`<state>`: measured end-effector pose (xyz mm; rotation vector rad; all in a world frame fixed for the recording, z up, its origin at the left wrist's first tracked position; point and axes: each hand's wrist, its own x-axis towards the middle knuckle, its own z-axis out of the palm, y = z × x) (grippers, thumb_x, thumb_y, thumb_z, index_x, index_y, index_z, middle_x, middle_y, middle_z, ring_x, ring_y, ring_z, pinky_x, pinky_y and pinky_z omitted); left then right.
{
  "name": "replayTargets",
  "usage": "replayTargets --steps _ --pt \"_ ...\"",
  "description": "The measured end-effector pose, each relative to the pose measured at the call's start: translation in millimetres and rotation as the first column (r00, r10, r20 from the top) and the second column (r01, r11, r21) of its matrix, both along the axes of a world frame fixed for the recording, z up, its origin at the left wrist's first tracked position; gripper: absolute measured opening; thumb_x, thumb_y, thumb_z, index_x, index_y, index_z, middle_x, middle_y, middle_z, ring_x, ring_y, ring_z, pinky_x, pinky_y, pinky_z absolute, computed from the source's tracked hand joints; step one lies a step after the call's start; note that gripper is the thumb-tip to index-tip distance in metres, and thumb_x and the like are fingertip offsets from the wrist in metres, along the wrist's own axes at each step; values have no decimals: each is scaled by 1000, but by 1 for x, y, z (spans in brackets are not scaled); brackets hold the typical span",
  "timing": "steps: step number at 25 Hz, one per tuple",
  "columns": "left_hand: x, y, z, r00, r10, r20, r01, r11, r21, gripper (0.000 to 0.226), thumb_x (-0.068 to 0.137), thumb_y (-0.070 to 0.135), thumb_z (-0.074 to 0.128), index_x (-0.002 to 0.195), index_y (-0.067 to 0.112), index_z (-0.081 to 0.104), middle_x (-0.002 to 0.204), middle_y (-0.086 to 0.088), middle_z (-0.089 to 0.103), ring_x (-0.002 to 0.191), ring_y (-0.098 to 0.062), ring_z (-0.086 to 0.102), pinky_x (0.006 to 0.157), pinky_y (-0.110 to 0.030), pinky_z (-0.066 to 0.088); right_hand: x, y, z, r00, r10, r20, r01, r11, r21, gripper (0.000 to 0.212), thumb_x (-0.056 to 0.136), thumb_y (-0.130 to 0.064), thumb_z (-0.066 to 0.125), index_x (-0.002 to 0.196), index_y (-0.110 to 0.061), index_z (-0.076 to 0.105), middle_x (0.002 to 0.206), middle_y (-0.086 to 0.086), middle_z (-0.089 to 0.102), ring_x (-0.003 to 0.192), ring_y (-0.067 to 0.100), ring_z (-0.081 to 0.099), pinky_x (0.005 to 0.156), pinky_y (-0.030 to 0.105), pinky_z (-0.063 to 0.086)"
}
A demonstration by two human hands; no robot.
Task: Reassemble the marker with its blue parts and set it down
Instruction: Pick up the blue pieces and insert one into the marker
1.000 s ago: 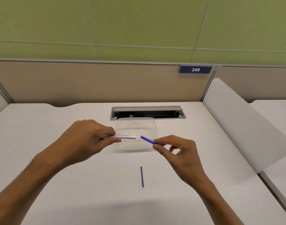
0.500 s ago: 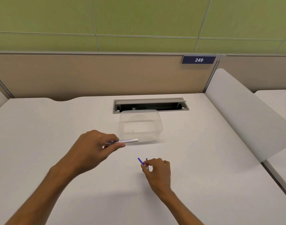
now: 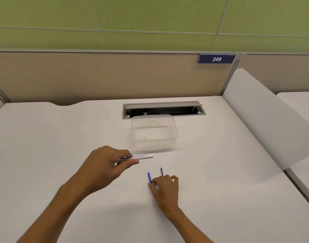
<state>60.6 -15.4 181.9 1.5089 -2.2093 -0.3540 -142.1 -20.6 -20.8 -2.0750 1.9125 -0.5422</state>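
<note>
marker barrel [image 3: 140, 157] | our left hand [image 3: 104, 165] grips it, open end rightward | right hand [image 3: 165, 185] pinches bright blue piece [image 3: 149, 177], darker blue rod [image 3: 162, 171] beside fingertips, mid-desk [image 3: 45, 137]

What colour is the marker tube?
White with blue lettering, the marker barrel in the head view.

We see only our two bare forearms and hands. The left hand [image 3: 104, 165] and right hand [image 3: 165, 186] carry no rings, no watch and no gloves. No sleeve reaches into view on either arm; both forearms are uncovered from the wrist back to the near edge of the frame.
</note>
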Motion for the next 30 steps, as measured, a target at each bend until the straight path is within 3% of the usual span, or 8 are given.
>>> replayTargets --steps 9,11,14,17,20,23,25,30 --pt "-2 -4 -7 1000 -2 5 2 1000 22 45 83 65 38 78 31 67 49 12 49 58 -11 50 47 -20 28 -4 -2 -2 1000 10 -3 -10 1000 -18 31 90 -52 59 86 -25 73 83 -11 73 85 11 61 96 31 31" --pt "-3 -4 -8 1000 6 22 -6 1000 23 47 83 65 37 77 30 66 50 10 51 54 -13 48 48 -23 30 -6 -2 12 996 -35 81 40 998 -58 28 90 -51 60 86 -27 73 84 -13 72 85 10 62 93 30 31" --pt "0 -4 -12 996 46 74 -47 999 14 44 87 62 41 77 27 66 53 6 55 54 -15 50 50 -26 34 -8 -5 48 927 -33 374 123 968 -219 5 92 -28 66 90 -26 71 91 -15 72 84 8 65 85 31 43" --pt "-2 -4 -15 990 69 123 -75 996 41 32 92 53 47 82 27 65 60 5 60 59 -15 54 53 -26 38 -15 -4 93 851 143 506 52 935 -350 20 92 -36 61 110 -28 67 105 -18 69 97 0 62 84 26 49" --pt "-4 -4 -16 994 48 98 -56 994 90 27 95 47 47 86 29 65 65 7 63 63 -13 56 57 -30 43 -18 -3 131 901 374 221 -230 842 -488 37 90 -44 64 123 -28 64 119 -12 67 111 5 59 92 20 44" --pt "-8 -1 -12 1000 -5 16 2 991 137 23 95 46 49 90 33 68 70 14 65 66 -9 58 57 -26 44 -18 -8 148 884 451 -124 -438 705 -559 25 89 -32 70 113 -23 71 105 -6 73 96 16 64 82 32 46" --pt "-8 1 -9 1000 -17 -5 17 988 156 22 94 47 51 91 34 69 73 15 67 69 -8 59 59 -28 47 -19 -11 153 871 455 -184 -471 669 -575 16 89 -23 71 105 -21 73 97 -6 73 88 19 65 77 33 45" --pt "6 -1 -7 994 23 -105 -1 980 200 18 95 38 54 88 31 69 68 4 62 61 -15 52 56 -31 41 -32 -16 159 903 400 -160 -414 703 -579 11 88 -23 73 99 -21 74 94 -6 73 84 19 65 78 33 44"
